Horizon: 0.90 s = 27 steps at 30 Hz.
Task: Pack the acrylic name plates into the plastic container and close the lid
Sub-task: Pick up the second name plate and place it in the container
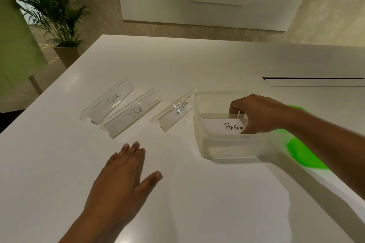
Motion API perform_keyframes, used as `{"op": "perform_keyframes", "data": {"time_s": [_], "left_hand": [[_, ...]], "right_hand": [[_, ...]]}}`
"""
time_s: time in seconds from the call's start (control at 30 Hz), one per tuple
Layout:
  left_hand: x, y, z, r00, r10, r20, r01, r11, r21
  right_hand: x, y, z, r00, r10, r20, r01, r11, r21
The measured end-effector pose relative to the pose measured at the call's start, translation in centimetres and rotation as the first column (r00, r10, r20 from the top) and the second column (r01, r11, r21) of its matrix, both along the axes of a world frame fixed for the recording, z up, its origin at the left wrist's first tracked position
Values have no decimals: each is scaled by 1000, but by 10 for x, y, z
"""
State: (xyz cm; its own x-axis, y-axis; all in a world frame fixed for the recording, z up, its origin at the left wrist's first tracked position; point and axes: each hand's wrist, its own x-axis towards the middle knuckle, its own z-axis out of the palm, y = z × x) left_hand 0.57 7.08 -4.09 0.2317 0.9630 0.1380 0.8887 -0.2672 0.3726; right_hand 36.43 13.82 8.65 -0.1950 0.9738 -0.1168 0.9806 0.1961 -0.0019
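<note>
Pinched the PENGUIN plate [223, 126] with the right hand [260, 114], fingers curled over its top edge, down inside the clear plastic container [199, 134], plate upright with the lettering facing the camera. Reached in over the container's right rim, forearm covering that corner and part of the green lid [300, 154] lying on the table [197, 61] just right of the container. Rested the left hand [122, 179] flat on the table near the front edge, fingers straight and close together, thumb out, holding nothing, well apart from the plates. Counted three more plates out on the table left of the container, in a slanted row: TIGER plate [108, 102] farthest left, DOG plate [132, 114] just beside it, ZEBRA plate [173, 113] nearest the container, far end by its left wall; could not tell if touching. Noted a long slot [312, 78] in the tabletop behind the container and a potted plant [59, 16] on the floor, far left.
</note>
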Motion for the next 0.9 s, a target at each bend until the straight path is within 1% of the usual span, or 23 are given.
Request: {"op": "perform_keyframes", "data": {"time_s": [0.17,0.27,0.4,0.53,0.9], "left_hand": [[-1,1,-1,1000,-2,-2,2,1000,15],[-1,1,-1,1000,1,2,-1,1000,13],[-1,1,-1,1000,2,1,-2,1000,8],[-1,1,-1,1000,-2,12,2,1000,16],[-1,3,-2,1000,-6,6,6,1000,18]], "right_hand": [[-2,5,-6,999,15,45,-12,998,-64],[-3,6,-9,998,24,52,-17,993,-119],[-4,9,-14,998,42,50,-34,988,-153],[-4,10,-19,994,77,81,-66,989,-135],[-6,8,-19,995,78,65,-69,990,-124]]}}
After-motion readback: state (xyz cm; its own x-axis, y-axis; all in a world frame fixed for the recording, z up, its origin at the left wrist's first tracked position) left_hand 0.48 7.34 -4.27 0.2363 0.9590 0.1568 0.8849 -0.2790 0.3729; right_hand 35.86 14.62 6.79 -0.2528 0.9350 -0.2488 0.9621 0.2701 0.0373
